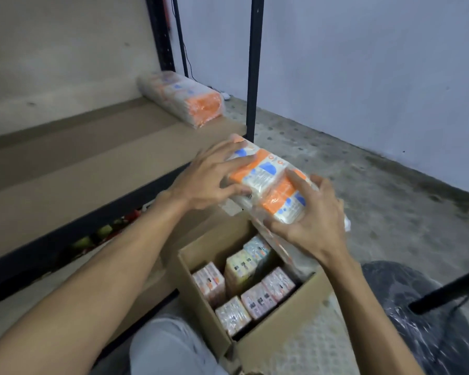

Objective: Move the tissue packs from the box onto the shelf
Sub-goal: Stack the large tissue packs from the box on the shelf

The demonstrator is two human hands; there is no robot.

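Observation:
An orange and white tissue pack (268, 182) wrapped in clear plastic is held in the air above the open cardboard box (271, 331). My left hand (209, 180) grips its far left end and my right hand (314, 220) grips its near right end. Several more tissue packs (244, 288) stand upright inside the box. One orange tissue pack (184, 98) lies at the right end of the brown shelf board (87, 158), to the left of and beyond my hands.
A black shelf post (255, 69) rises just behind the held pack, with others further back. The grey wall and speckled concrete floor (390, 180) lie to the right. A dark plastic-wrapped round object (431, 320) with a black bar sits at the lower right. Green and red items show under the shelf.

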